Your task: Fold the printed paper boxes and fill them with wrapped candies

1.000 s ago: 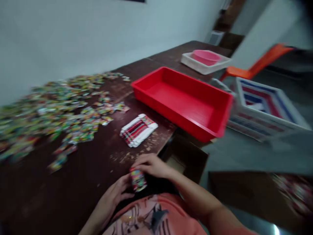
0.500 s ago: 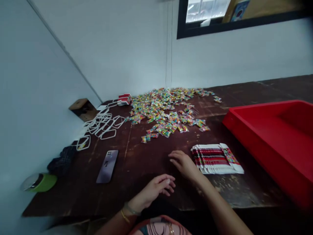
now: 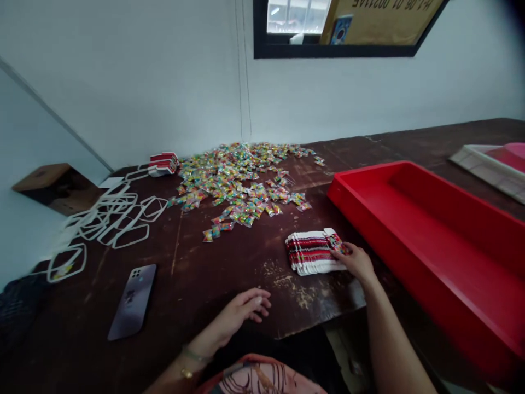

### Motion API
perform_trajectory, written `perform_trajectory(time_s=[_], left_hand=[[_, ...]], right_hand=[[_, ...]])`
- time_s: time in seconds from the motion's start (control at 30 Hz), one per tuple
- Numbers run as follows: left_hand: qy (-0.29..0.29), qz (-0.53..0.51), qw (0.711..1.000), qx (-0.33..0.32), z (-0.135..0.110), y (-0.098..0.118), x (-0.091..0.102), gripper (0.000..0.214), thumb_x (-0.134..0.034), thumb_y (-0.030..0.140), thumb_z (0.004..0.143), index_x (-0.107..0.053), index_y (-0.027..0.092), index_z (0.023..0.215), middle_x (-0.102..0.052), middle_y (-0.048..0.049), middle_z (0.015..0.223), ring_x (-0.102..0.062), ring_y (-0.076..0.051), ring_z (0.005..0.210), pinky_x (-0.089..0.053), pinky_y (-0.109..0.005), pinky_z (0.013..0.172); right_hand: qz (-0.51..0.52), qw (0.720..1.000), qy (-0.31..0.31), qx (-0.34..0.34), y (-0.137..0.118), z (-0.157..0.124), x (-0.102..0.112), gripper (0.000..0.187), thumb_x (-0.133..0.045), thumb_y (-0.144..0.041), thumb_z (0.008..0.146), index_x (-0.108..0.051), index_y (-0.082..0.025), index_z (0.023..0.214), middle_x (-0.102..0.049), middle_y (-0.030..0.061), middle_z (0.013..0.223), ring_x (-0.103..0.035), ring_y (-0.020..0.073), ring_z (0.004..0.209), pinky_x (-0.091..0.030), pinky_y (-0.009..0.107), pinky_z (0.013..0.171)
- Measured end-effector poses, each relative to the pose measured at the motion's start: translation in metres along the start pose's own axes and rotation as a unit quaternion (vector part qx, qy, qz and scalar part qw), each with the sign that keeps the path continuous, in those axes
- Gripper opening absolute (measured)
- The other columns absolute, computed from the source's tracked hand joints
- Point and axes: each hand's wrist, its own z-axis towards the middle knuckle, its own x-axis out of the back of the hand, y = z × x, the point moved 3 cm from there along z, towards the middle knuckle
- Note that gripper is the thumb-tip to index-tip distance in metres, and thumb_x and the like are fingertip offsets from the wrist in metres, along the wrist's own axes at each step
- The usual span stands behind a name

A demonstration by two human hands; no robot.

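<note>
On the table [image 3: 213, 268] beside the red tray [image 3: 435, 230], the right hand [image 3: 359, 262] touches a stack of cartons [image 3: 309, 253]; whether it grips one is hard to tell. The left hand [image 3: 244, 312] hangs apart, loosely curled, unladen. These cartons lie flat, unassembled; numerous packets [image 3: 241, 180] lie loose.

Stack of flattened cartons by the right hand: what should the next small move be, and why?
I'd probably have the right hand slide one off the stack of flattened cartons: it is touching the stack's right end, and the left hand looks empty and loosely curled, free to receive it.
</note>
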Motion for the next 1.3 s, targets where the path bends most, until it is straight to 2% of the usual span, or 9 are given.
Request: perform_trajectory(time_s=[0.1,0.2,0.3,0.43,0.57,0.73,0.83,1.03,1.3], left_hand=[[0.059,0.149,0.982,-0.100,0.028,0.012,-0.017,0.040,-0.050,0.037,0.086,-0.055,0.018,0.122,-0.058,-0.0137,0.119,-0.058,-0.023,0.102,-0.048,-0.039,0.086],[0.205,0.384,0.874,-0.213,0.036,0.020,-0.018,0.048,-0.052,0.027,0.084,-0.048,0.022,0.132,-0.044,-0.0116,0.141,-0.035,-0.028,0.132,-0.031,-0.049,0.108],[0.281,0.525,0.779,-0.196,0.025,0.014,-0.003,0.056,-0.054,0.024,0.082,-0.042,0.022,0.137,-0.035,-0.0106,0.149,-0.016,-0.033,0.141,-0.018,-0.057,0.112],[0.332,0.555,0.741,-0.179,-0.009,0.006,0.018,0.054,-0.051,0.025,0.085,-0.041,0.023,0.139,-0.028,-0.0105,0.153,-0.011,-0.034,0.143,-0.009,-0.059,0.112],[0.285,0.431,0.826,-0.227,-0.031,0.013,0.006,0.050,-0.050,0.032,0.088,-0.045,0.025,0.137,-0.030,-0.0085,0.152,-0.015,-0.029,0.143,-0.011,-0.051,0.115],[0.189,0.031,0.971,-0.140,-0.012,0.018,-0.019,0.040,-0.052,0.039,0.084,-0.062,0.016,0.115,-0.067,-0.0104,0.110,-0.058,-0.026,0.105,-0.042,-0.041,0.097],[0.147,-0.115,0.980,-0.066,-0.001,0.018,-0.023,0.029,-0.060,0.028,0.071,-0.067,0.012,0.094,-0.068,-0.0043,0.076,-0.061,-0.019,0.072,-0.048,-0.033,0.073],[-0.018,-0.076,0.994,0.072,-0.010,0.011,-0.036,0.010,-0.060,0.019,0.053,-0.060,0.011,0.059,-0.058,-0.0023,0.050,-0.051,-0.012,0.044,-0.038,-0.025,0.048],[0.044,-0.086,0.993,0.072,-0.009,-0.011,-0.035,0.020,-0.064,0.019,0.049,-0.058,0.015,0.069,-0.055,0.0010,0.051,-0.050,-0.013,0.046,-0.037,-0.026,0.050]], right_hand=[[0.041,0.996,-0.061,0.056,-0.039,-0.010,-0.015,0.054,-0.067,-0.050,0.071,-0.065,-0.016,0.113,-0.068,0.0121,0.099,-0.064,0.0248,0.088,-0.048,0.031,0.080],[0.081,0.986,-0.096,0.108,-0.094,-0.036,-0.037,0.058,-0.071,-0.052,0.066,-0.065,-0.017,0.113,-0.066,0.0128,0.103,-0.062,0.0270,0.093,-0.047,0.034,0.081],[0.129,0.971,-0.127,0.154,-0.140,-0.064,-0.056,0.058,-0.071,-0.052,0.066,-0.064,-0.017,0.112,-0.065,0.0118,0.103,-0.062,0.0261,0.093,-0.047,0.034,0.081],[0.269,0.930,-0.187,0.168,-0.163,-0.079,-0.061,0.058,-0.066,-0.044,0.074,-0.054,-0.017,0.125,-0.065,0.0072,0.101,-0.063,0.0201,0.087,-0.050,0.032,0.079],[0.342,0.918,-0.126,0.159,-0.165,-0.100,-0.039,0.059,-0.067,-0.043,0.075,-0.050,-0.016,0.125,-0.062,0.0108,0.107,-0.060,0.0253,0.097,-0.048,0.042,0.088],[0.261,0.901,-0.125,0.322,-0.184,-0.171,0.000,0.059,-0.069,-0.033,0.076,-0.046,-0.024,0.130,-0.052,0.0127,0.125,-0.049,0.0304,0.114,-0.042,0.047,0.095],[0.228,0.893,-0.134,0.365,-0.186,-0.179,0.018,0.052,-0.063,-0.030,0.082,-0.047,-0.031,0.131,-0.048,0.0105,0.131,-0.047,0.0293,0.116,-0.041,0.047,0.095],[0.295,0.846,-0.230,0.380,-0.189,-0.150,0.029,0.016,-0.064,-0.025,0.080,-0.063,-0.023,0.096,-0.053,0.0094,0.126,-0.047,0.0271,0.117,-0.040,0.044,0.098],[0.298,0.827,-0.311,0.361,-0.188,-0.160,0.004,0.008,-0.068,-0.028,0.075,-0.066,-0.022,0.080,-0.055,0.0119,0.131,-0.041,0.0340,0.127,-0.034,0.055,0.103]])
